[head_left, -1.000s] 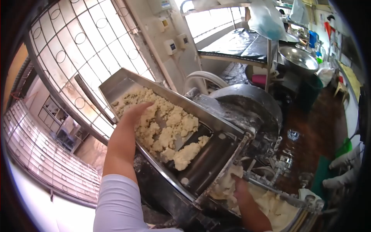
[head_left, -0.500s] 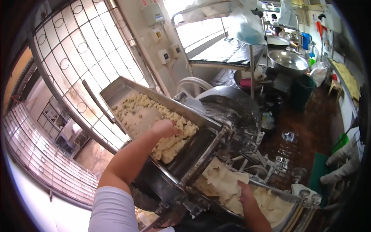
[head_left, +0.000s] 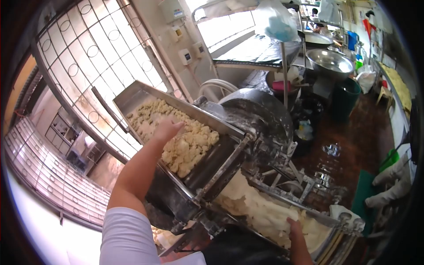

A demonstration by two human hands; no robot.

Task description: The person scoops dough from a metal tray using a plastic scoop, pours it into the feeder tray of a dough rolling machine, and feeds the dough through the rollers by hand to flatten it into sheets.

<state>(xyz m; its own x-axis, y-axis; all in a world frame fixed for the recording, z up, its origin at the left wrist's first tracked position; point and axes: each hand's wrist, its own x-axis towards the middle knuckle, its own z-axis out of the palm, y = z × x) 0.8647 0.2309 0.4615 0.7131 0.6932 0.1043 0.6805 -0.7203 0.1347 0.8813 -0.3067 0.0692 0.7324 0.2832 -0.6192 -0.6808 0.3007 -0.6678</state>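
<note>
My left hand [head_left: 170, 129] is over the crumbly pale dough [head_left: 190, 148] in a long metal hopper tray [head_left: 221, 121]. Its fingers look curled in, and whatever they may hold is hidden. Below the tray's lower end, a pale dough sheet [head_left: 260, 205] lies loosely folded along the machine's outfeed. My right hand [head_left: 296, 229] is beside this sheet near its right part, fingers stretched out and touching or almost touching it. Rollers and part of the mechanism under the tray are hidden.
The dough machine's metal frame [head_left: 282, 176] and round bowl housing [head_left: 260, 115] stand right of the tray. Behind are a rack [head_left: 247, 66] and a large steel bowl [head_left: 331, 62]. At right hang light gloves [head_left: 388, 187]. A barred window [head_left: 92, 57] borders the left.
My left hand has moved up and left along the tray, off the lower dough. My right hand has moved down and right, and the raised dough sheet now lies stretched lower along the outfeed.
</note>
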